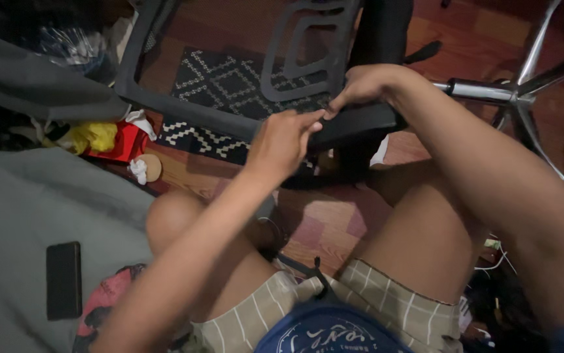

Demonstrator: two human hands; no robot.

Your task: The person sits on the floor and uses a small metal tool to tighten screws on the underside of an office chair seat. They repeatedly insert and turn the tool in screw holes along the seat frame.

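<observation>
both hands (321, 121) pinching black chair frame (354, 124), between fingertips

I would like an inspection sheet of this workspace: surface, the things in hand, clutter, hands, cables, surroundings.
Surface: wooden floor with a patterned dark rug.
Things in hand: black chair frame lying on the floor; both hands meet at its dark edge bar.
Clutter: red and yellow packaging, crumpled tissue, black phone on grey fabric.
Hands: left hand and right hand pinch at the bar; fingers curled, what they grip is hidden.
Cables: white cable by the right knee.
Surroundings: chrome chair base, dim light.
</observation>
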